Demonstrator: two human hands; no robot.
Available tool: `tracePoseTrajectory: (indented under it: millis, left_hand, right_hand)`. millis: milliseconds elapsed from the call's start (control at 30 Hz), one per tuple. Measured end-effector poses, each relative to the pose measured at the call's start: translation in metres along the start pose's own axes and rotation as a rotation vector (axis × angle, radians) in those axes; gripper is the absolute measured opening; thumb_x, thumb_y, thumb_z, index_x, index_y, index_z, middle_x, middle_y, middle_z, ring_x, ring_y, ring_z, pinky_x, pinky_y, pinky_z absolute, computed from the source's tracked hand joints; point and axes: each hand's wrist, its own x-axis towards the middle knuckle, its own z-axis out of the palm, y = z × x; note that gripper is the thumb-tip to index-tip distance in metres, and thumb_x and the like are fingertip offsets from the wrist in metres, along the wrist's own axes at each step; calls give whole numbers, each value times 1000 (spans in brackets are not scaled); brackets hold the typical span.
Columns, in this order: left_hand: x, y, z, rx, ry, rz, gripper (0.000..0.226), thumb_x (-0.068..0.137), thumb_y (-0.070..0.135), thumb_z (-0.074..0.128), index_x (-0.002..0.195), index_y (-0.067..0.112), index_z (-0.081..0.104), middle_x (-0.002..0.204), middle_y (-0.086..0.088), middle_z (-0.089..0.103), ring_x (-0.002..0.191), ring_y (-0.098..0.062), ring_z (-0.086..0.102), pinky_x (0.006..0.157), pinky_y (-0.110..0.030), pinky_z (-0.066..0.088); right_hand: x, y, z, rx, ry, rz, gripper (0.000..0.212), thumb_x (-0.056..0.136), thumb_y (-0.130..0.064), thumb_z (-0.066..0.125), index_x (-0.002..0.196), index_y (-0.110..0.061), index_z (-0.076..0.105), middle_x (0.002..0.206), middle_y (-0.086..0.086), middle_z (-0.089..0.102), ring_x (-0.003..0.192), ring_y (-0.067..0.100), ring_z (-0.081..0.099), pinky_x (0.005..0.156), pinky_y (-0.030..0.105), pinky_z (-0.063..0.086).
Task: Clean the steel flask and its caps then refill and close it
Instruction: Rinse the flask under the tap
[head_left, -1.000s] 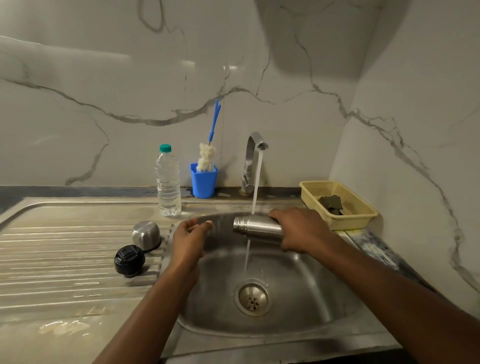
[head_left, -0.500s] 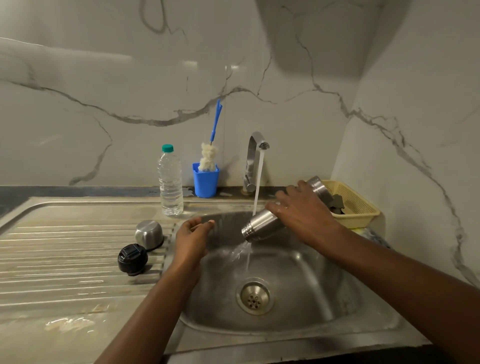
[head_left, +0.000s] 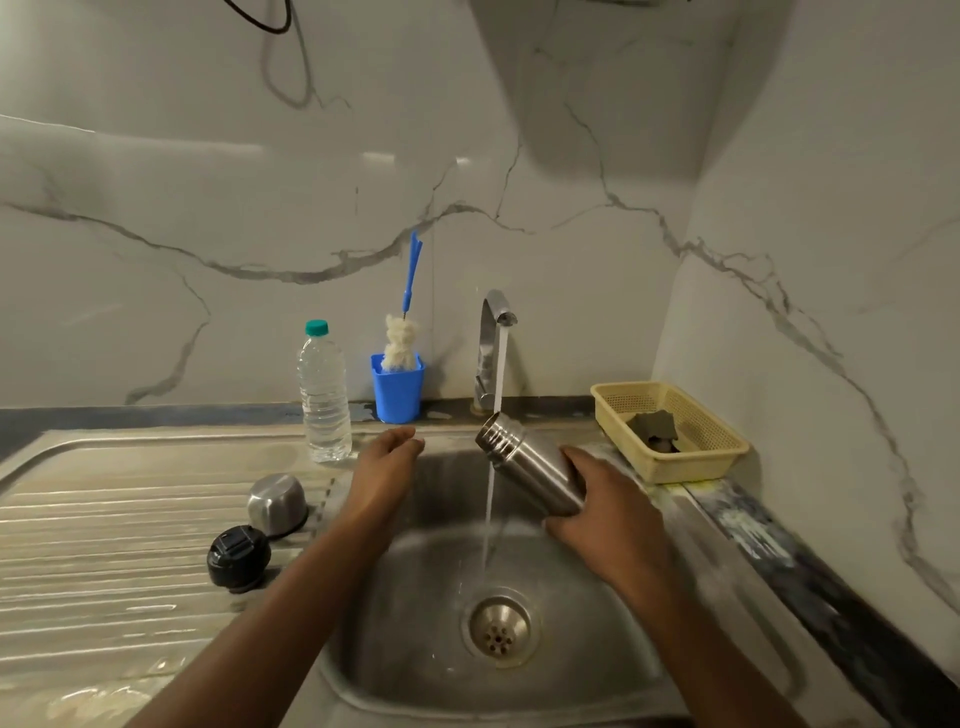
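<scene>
The right hand (head_left: 605, 514) grips the steel flask (head_left: 524, 467) round its lower body, tilted over the back of the sink basin (head_left: 571, 675) with its open mouth up and to the left. The tap (head_left: 491, 343) is running, and its stream (head_left: 488, 499) meets the mouth's rim and falls on toward the drain (head_left: 500, 629). The left hand (head_left: 382, 470) hangs over the basin's back left corner, fingers loosely curled and holding nothing.

On the drainboard (head_left: 104, 519), close to the basin's left edge, sit both caps: the steel cap (head_left: 276, 504), and just in front of it the black cap (head_left: 239, 557). A water bottle (head_left: 323, 395) stands at the back edge.
</scene>
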Motion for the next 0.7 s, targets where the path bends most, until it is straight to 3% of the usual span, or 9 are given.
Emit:
tracePoseTrajectory:
  millis: [133,233,267,333,400,567,700]
  left_hand:
    - [24,25,26,46,-80,20,42,108,21,55,150,17,55,146,-8,59,131,-26,56,115,-48,46]
    - [40,43,49,63,-140,-19,42,108,18,54,151,15,54,143,-8,57,133,-27,54,113,-44,45]
    - [46,46,56,58,-160,-36,35,108,16,53,143,15,59,135,-7,59,125,-25,56,107,-40,46]
    - [55,51,68,48,-185,-39,16,105,10,53,106,23,63,121,-5,57,100,-15,56,92,-33,47]
    - [68,49,78,68,-190,-18,25,104,10,53,91,31,54,121,-3,56,84,-6,54,83,-30,50]
    - [77,56,91,264,-213,26,22,111,10,42,103,17,61,102,-4,64,87,-15,61,70,-26,46]
    - [75,56,95,266,-317,55,25,111,7,40,119,16,61,109,-4,66,98,-16,63,79,-28,48]
  right_hand:
    - [-4,9,14,172,-26,48,84,77,-36,88,148,-41,44,133,-13,63,100,0,54,76,15,35]
    - [-2,12,17,235,-5,64,81,76,-36,89,145,-40,48,129,-14,64,100,1,55,80,16,39]
    - [-1,13,18,244,3,65,80,76,-36,89,145,-39,48,129,-14,65,101,1,56,83,18,42]
    - [1,14,21,251,4,73,80,76,-35,88,145,-39,48,128,-14,64,102,2,57,85,20,43]
    - [2,17,24,261,2,80,80,77,-36,88,145,-39,47,129,-14,64,103,3,58,86,21,45]
    - [9,21,29,269,27,79,84,73,-38,88,146,-42,46,128,-16,64,103,4,61,85,23,49]
    - [12,25,32,291,28,72,83,74,-38,88,145,-44,45,127,-16,64,103,3,61,83,20,48]
